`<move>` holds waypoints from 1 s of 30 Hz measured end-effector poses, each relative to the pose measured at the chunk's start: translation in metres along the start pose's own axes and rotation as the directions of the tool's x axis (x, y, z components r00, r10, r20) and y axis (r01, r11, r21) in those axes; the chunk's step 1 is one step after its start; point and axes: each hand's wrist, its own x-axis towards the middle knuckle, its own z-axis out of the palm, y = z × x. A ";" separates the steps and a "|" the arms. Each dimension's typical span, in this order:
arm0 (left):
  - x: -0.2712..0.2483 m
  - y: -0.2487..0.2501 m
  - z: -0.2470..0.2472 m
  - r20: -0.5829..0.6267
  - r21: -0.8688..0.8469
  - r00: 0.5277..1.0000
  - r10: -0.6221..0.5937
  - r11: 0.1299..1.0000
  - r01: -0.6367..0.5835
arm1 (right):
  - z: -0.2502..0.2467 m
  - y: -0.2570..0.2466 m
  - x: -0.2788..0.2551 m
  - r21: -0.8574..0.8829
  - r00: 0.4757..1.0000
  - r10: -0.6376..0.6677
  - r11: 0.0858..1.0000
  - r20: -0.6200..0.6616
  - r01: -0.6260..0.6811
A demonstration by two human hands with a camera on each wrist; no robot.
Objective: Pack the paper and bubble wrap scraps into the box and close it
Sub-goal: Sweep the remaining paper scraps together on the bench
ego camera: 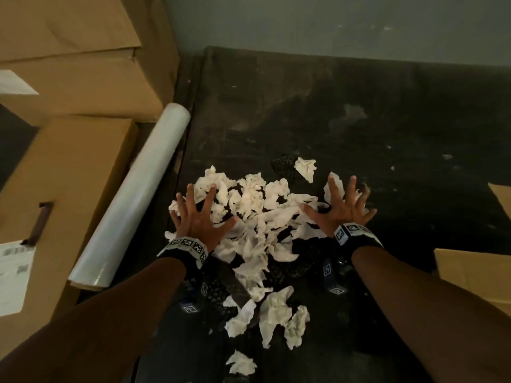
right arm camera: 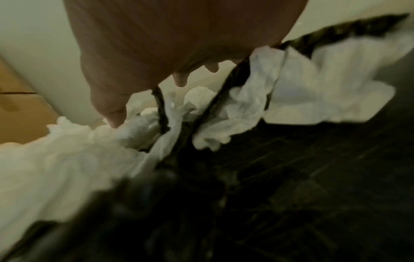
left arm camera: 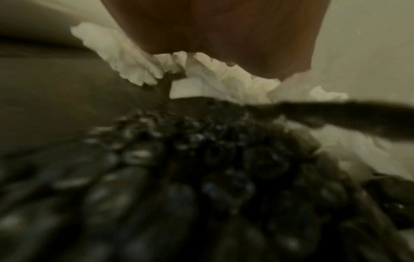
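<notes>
Paper scraps (ego camera: 257, 214) heaped on worktop (ego camera: 387, 120), left hand (ego camera: 197, 217) and right hand (ego camera: 345, 207) splayed, grasping nothing; gathering underway, next scooping inward.

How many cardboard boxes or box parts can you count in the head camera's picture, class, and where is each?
4: a large box far left, a long box nearer left beside the film roll, and two cardboard pieces at the right edge, possibly one box.

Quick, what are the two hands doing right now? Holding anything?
Left hand: open, fingers spread on the paper scraps, holding nothing.
Right hand: open, fingers spread, holding nothing.
</notes>
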 end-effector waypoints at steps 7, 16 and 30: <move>0.005 0.042 0.014 0.014 0.000 0.978 0.208 0.978 -0.208 | 0.023 -0.020 -0.008 -0.037 0.981 -0.140 0.989 0.135 0.146; -0.023 0.066 -0.004 -0.077 -0.028 0.914 0.398 0.916 -0.401 | 0.021 -0.045 -0.063 -0.029 0.947 -0.322 0.946 -0.010 0.322; 0.112 0.093 -0.036 0.264 0.066 0.926 0.269 0.953 -0.295 | -0.031 -0.108 0.087 -0.019 0.908 -0.354 0.930 0.224 0.367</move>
